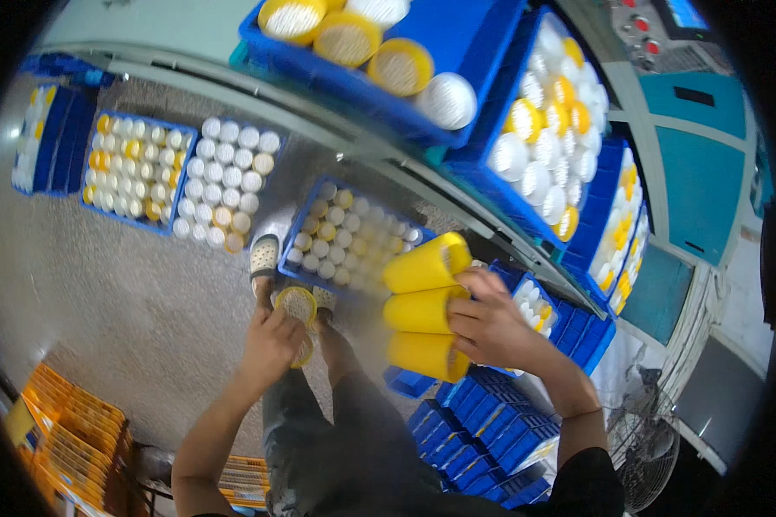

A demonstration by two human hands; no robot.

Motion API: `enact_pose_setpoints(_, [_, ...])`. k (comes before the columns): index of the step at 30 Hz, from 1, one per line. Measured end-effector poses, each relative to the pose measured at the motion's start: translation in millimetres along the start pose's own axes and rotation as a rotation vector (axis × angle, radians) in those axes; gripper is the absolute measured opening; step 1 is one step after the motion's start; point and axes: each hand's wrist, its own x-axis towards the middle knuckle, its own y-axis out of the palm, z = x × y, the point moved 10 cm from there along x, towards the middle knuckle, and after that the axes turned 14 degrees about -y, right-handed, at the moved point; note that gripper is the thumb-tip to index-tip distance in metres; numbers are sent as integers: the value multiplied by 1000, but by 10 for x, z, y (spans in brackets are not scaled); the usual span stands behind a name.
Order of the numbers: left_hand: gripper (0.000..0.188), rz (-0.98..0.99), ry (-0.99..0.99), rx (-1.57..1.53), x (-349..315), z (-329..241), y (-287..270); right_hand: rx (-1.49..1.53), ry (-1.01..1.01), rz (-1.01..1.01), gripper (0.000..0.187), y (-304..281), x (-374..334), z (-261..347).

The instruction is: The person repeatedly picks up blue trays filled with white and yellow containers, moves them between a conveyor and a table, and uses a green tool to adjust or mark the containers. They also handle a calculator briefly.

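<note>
Right grip point(496, 327) holding three yellow tubes point(418, 312), left grip point(272, 346) two more.
Probably light, stiff, kinda slick; grab the ends.

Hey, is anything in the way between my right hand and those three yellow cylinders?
Nothing visible stands between them: your right hand is holding the three yellow cylinders at their right-hand ends.

Yellow cones point(422, 310) in right fingers point(467, 310)
</note>
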Motion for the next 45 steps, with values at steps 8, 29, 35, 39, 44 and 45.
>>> enact_pose_setpoints(8, [13,-135,-48,-41,231,1016,2777,-264,191,15,17,3153,730,-1872])
enact_pose_setpoints(29, [16,47,-97,19,394,1647,4235,-451,411,-43,17,4426,1893,-2873])
enact_pose_setpoints(35, [13,-106,-228,-194,416,914,1869,2,463,-77,19,3468,897,-1661])
enact_pose_setpoints(39, [24,-515,-205,-280,1135,404,-362,161,544,-424,17,2270,105,-963])
enact_pose_setpoints(44, [29,-873,-64,-162,2486,129,-2205,227,521,-461,12,881,-208,-616])
enact_pose_setpoints(45, [32,-831,-102,-41,2812,138,-2323,223,421,-540,13,536,-109,-533])
